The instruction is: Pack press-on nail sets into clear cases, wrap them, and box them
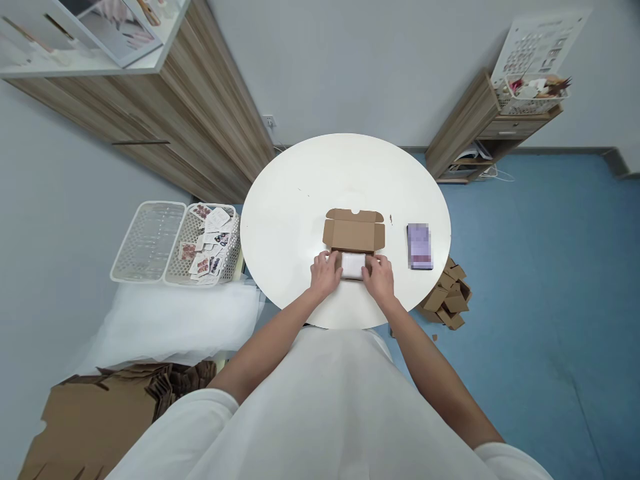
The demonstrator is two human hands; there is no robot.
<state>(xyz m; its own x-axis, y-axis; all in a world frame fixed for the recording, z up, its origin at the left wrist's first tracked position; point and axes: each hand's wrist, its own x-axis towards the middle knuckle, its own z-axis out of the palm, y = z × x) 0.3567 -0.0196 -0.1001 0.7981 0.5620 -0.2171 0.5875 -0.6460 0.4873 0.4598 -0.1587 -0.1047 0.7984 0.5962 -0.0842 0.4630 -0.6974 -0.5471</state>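
Note:
A small brown cardboard mailer box (pixel 353 235) lies on the white oval table with its lid folded back, away from me. Inside its tray is a white wrapped packet (pixel 353 265). My left hand (pixel 326 273) grips the left side of the box, its fingers curled over the wall and the thumb against the packet's edge. On the opposite side, my right hand (pixel 380 279) holds the right wall in the same manner. What the fingertips press inside the box is partly hidden.
A purple phone-like object (pixel 419 247) lies on the table (pixel 345 167) at right. White baskets (pixel 201 245) with printed cards, translucent sheets (pixel 185 317) and flattened cardboard (pixel 105 413) are to the left. Folded cartons (pixel 447 297) rest on the floor at right. Cabinets (pixel 215 100) stand behind.

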